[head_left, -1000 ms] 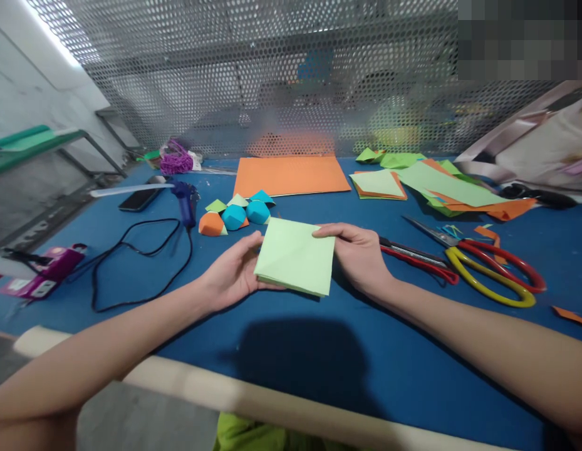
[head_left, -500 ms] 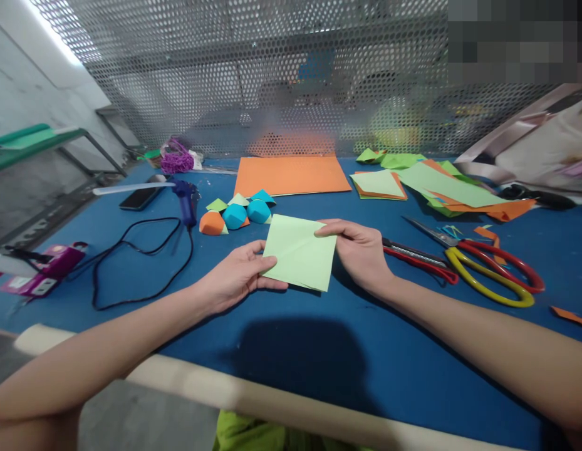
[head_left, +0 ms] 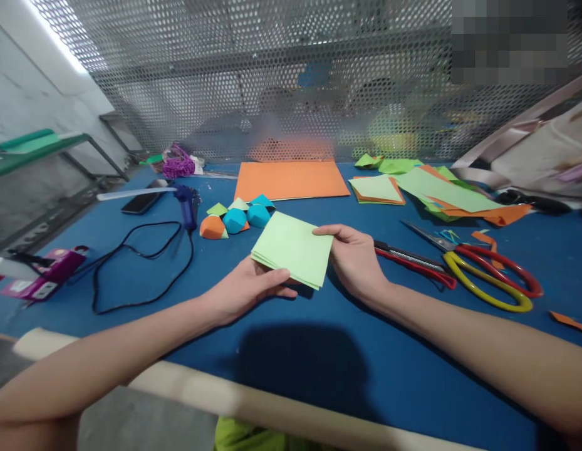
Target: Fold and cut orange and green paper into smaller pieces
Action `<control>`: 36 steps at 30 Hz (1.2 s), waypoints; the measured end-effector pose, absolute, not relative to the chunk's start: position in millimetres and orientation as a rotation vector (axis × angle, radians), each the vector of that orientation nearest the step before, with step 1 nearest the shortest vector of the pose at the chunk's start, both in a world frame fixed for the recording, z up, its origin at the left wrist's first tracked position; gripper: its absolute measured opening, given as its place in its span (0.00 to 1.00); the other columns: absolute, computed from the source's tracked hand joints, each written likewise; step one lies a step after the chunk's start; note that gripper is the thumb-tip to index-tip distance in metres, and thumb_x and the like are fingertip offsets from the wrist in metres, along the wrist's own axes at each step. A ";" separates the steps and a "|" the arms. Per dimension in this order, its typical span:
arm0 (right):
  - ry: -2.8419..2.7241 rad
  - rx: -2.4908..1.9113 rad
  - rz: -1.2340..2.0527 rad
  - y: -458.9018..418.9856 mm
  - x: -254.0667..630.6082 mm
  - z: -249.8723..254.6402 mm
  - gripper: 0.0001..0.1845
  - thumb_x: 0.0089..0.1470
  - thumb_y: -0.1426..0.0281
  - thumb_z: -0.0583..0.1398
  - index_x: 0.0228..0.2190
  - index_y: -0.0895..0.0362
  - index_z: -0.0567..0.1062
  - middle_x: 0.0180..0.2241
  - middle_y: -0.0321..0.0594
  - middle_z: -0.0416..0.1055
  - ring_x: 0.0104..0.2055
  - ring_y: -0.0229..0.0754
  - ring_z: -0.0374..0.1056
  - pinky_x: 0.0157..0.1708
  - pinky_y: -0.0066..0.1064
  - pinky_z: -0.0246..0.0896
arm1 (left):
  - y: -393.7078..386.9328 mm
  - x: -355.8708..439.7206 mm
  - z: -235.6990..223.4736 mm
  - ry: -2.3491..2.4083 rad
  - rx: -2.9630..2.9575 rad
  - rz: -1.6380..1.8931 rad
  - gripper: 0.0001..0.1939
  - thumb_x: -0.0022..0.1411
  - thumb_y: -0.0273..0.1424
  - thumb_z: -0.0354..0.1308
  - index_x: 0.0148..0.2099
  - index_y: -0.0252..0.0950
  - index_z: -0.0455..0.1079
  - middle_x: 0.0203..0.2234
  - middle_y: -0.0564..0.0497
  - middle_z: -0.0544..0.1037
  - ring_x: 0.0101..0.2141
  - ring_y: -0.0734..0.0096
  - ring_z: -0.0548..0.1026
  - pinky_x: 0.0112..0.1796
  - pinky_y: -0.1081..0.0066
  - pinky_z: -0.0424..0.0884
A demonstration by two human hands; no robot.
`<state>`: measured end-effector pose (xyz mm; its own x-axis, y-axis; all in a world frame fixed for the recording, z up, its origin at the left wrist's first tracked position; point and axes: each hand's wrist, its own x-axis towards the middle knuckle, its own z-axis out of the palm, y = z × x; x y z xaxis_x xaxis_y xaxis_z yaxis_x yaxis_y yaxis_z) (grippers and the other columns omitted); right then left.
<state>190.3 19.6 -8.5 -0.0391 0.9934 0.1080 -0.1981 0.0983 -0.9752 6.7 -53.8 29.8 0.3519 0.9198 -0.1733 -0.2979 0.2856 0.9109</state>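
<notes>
Light green square paper (head_left: 294, 247), in a few layers, is held above the blue table between my hands. My right hand (head_left: 356, 260) pinches its right edge, thumb on top and the other fingers behind. At the lower left, my left hand (head_left: 248, 285) grips the layers, with its thumb along the front edge and fingers underneath. The layers spread slightly apart along that edge. Just beyond the paper sit small folded paper pieces in orange (head_left: 212, 227), blue (head_left: 235, 220) and green. A red and black cutter (head_left: 415, 262) lies right of my right hand.
Scissors (head_left: 488, 275) with red and yellow handles lie at right. Behind are an orange sheet (head_left: 292, 180), a stack of paper squares (head_left: 378, 190) and scraps (head_left: 453, 194). A glue gun (head_left: 185, 207) with a looping cord and a phone (head_left: 143, 199) are at left. Perforated metal (head_left: 215, 81) stands behind.
My left thumb first lay off the paper's face, then pressed on its left side, and is now at the lower edge. The paper has tilted, and its layers show more.
</notes>
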 end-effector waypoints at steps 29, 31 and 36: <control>-1.711 -0.744 1.424 9.4 197.9 6.2 0.14 0.52 0.61 0.63 0.40 0.52 0.79 0.39 0.38 0.78 0.42 0.44 0.70 0.44 0.36 0.65 | -51.5 -16.1 50.1 1.172 1.366 0.940 0.17 0.61 0.34 0.56 0.51 0.35 0.73 0.48 0.46 0.74 0.30 0.70 0.79 0.39 0.63 0.78; -1.781 -0.785 1.391 13.2 196.3 5.9 0.13 0.50 0.63 0.63 0.38 0.54 0.79 0.38 0.39 0.78 0.42 0.45 0.71 0.45 0.38 0.65 | -49.3 -14.1 43.9 1.173 1.393 0.941 0.16 0.60 0.34 0.56 0.49 0.34 0.74 0.47 0.47 0.74 0.33 0.70 0.78 0.40 0.64 0.78; -1.820 -0.820 1.360 13.4 193.3 6.1 0.14 0.50 0.63 0.61 0.39 0.55 0.78 0.40 0.40 0.78 0.44 0.46 0.72 0.46 0.39 0.65 | -44.0 -7.1 27.4 1.117 1.285 0.978 0.18 0.60 0.35 0.57 0.50 0.34 0.74 0.48 0.47 0.75 0.43 0.63 0.75 0.45 0.59 0.77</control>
<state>193.3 13.4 6.1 -0.5463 0.8208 0.1668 0.0729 0.2450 -0.9668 -7.1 -44.0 27.4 0.2100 0.9748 -0.0751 0.0544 0.0650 0.9964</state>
